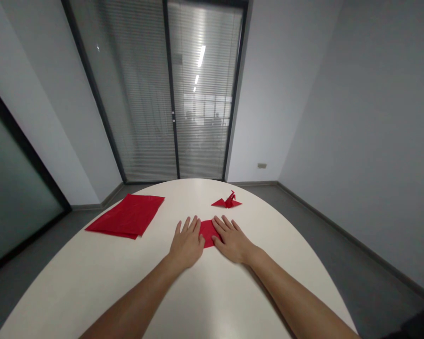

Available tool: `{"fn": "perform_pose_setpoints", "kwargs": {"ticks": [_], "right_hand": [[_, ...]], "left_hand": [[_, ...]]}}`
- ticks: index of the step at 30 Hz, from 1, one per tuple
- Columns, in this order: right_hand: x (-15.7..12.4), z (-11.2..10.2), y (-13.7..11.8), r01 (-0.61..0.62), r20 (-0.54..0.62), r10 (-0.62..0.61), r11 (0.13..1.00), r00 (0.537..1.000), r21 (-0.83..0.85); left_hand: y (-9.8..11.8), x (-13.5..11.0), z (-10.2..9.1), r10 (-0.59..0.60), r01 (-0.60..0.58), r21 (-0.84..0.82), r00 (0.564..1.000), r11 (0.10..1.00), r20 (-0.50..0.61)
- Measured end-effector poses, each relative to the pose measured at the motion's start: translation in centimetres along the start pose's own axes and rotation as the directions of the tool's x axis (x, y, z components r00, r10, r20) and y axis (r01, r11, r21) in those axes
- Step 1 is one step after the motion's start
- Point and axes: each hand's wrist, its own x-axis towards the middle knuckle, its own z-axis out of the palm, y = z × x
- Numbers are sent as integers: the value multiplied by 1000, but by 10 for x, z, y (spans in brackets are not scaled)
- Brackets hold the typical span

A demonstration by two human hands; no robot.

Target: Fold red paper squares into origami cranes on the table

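Note:
A small folded red paper lies on the white round table between my two hands. My left hand lies flat with fingers stretched out, covering the paper's left edge. My right hand also lies flat and open, pressing on the paper's right edge. Beyond them, a finished red paper crane stands on the table. A stack of red paper sheets rests at the far left of the table.
The table's curved edge drops off to grey floor on both sides. Behind it stand glass doors with blinds, and grey walls enclose the room.

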Motion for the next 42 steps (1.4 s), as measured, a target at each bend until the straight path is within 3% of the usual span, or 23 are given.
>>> {"fn": "perform_pose_setpoints", "kwargs": {"ticks": [3,8,13,19,29,32,38,42], "right_hand": [[0,1,2,7,-7,-7,1000,1000,9],[-1,3,2,18,-18,-18,1000,1000,5],[-3,-4,3,34,11,-34,999,999,-2],[-11,-15,10,21,139,-23,1000,990,15],[-16,-16,9,52,47,-49,997,998,-63],[-15,-18,10,70,22,-68,996,997,-59],[-15,-16,11,67,87,-65,998,994,-19],[-15,-15,11,89,30,-89,996,996,-3]], "left_hand": [[-1,1,-2,9,-10,-8,999,1000,-50],[-3,2,-6,234,-227,-140,971,964,42],[-1,1,-7,167,-158,-108,983,982,82],[0,0,-7,142,-135,-95,987,986,74],[2,2,-7,-24,24,43,1000,999,9],[1,2,-5,-23,22,60,1000,998,21],[0,3,-5,-29,27,53,999,998,31],[-1,3,-5,-4,4,15,1000,1000,29]]}}
